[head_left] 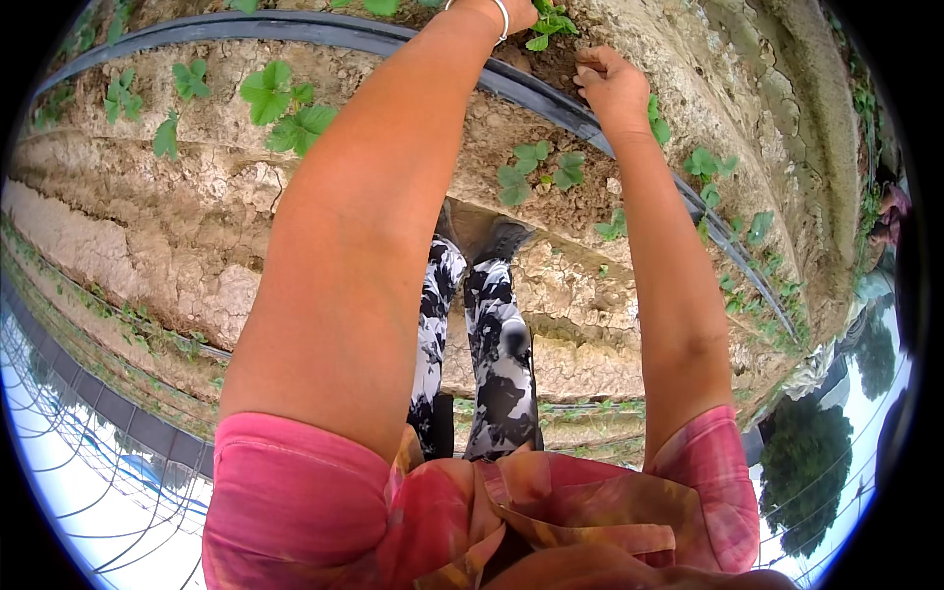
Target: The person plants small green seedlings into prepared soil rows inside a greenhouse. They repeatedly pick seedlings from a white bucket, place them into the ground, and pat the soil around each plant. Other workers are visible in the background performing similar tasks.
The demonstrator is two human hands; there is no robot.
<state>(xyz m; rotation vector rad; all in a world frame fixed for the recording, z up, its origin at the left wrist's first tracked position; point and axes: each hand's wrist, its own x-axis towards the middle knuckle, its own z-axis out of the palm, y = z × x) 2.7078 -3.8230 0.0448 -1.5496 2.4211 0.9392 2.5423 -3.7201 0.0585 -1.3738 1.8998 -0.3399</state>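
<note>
My left hand (pixel 522 13) reaches to the top edge of the view, where most of its fingers are cut off. It is right beside a small leafy plant (pixel 552 26) that looks like a strawberry seedling; whether it grips the stem is hidden. A white bangle (pixel 504 21) circles that wrist. Just right of the plant, my right hand (pixel 613 87) is low over dark loose soil (pixel 562 70), fingers bent and the thumb near the index finger. No object shows in it, though its fingertips are partly obscured. A black drip hose (pixel 538 94) runs along the bed below both hands.
More seedlings grow along the bed, such as one at the left (pixel 276 103) and one between my arms (pixel 542 169). A cracked soil furrow (pixel 575 295) runs around my legs (pixel 498 354). Part of another person (pixel 894 210) appears at the far right rim.
</note>
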